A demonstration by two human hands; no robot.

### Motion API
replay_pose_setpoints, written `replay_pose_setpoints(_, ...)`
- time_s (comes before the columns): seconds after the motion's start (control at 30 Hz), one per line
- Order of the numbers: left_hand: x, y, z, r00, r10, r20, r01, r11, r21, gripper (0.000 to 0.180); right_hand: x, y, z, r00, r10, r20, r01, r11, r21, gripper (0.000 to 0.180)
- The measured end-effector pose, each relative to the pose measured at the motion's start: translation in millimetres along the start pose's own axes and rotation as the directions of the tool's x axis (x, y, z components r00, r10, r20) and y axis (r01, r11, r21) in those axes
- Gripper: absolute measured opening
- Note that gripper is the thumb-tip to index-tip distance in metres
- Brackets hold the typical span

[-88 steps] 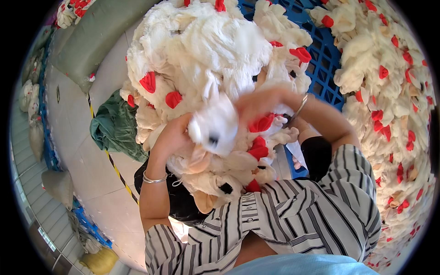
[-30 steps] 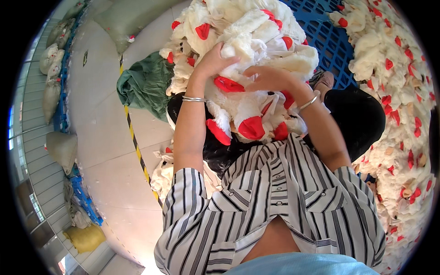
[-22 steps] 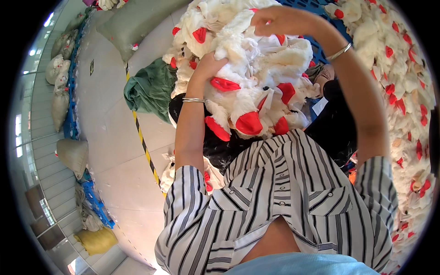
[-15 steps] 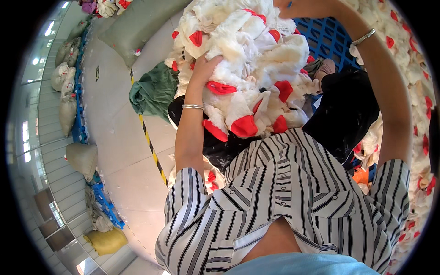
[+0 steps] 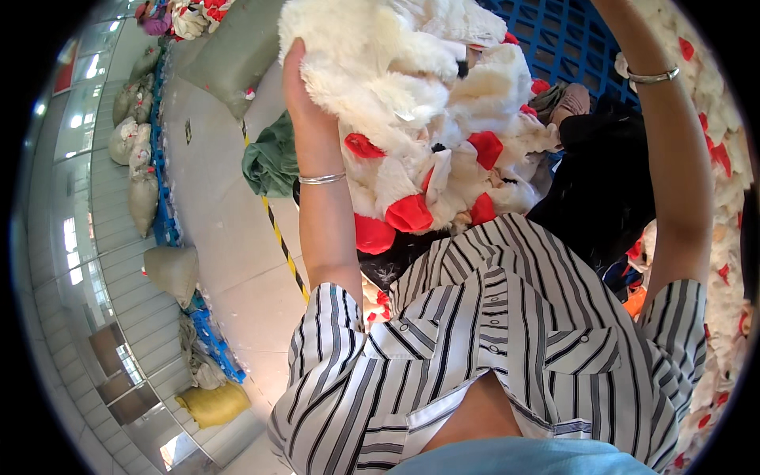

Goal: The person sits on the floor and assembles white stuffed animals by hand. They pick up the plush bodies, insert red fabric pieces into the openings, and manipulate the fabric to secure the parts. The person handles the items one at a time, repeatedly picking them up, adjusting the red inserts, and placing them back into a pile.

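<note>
My left hand (image 5: 303, 85) is raised and grips the left side of a big armful of white plush toys with red parts (image 5: 431, 119), held up in front of my chest. A silver bangle (image 5: 321, 179) sits on that wrist. My right arm (image 5: 673, 158) reaches straight up with a bangle (image 5: 652, 76) on its wrist. The right hand itself is cut off by the top edge, so what it holds cannot be seen. My striped shirt (image 5: 507, 332) fills the lower part of the view.
A black bag (image 5: 602, 186) lies below the armful, on a blue plastic pallet (image 5: 566, 32). More white and red plush toys (image 5: 716, 158) are heaped at the right. On the floor lie a green cloth (image 5: 271, 158), yellow-black tape (image 5: 283, 241), filled sacks (image 5: 145, 198) and a yellow sack (image 5: 212, 404).
The armful of plush toys has been lifted higher. My right arm has swung up off the toys until its hand left the view. The left hand stays on the bundle.
</note>
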State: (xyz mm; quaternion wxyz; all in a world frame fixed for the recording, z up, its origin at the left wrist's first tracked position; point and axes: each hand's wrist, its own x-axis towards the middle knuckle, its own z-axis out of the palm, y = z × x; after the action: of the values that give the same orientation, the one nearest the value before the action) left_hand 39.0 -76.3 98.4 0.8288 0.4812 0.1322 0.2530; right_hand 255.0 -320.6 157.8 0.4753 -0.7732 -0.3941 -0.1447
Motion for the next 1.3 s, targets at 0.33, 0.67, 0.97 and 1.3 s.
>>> replay_pose_setpoints(0.33,-12.6,33.0,51.7,0.904,-0.004,0.427,0.176,0.914,-0.365,0.058,-44.6,14.2,53.4,0.733,-0.177,0.657,0.141,0.984,0.108,0.086)
replay_pose_setpoints(0.67,33.9,7.7,29.2,0.979,0.172,-0.110,-0.186,0.974,-0.130,0.044,-46.8,54.5,113.4,0.705,-0.274,0.654,0.274,0.956,0.105,0.036)
replay_pose_setpoints(0.97,-44.9,-67.7,6.8,0.978,-0.053,0.204,-0.031,0.922,0.387,0.046,-47.1,27.8,87.0,0.913,-0.122,0.390,-0.079,0.883,0.462,0.037)
replay_pose_setpoints(1.3,-51.5,-38.8,15.2,0.991,-0.056,0.124,-0.007,0.889,0.458,0.039,-58.6,0.1,100.7,0.833,0.085,0.547,0.099,0.950,-0.298,0.044)
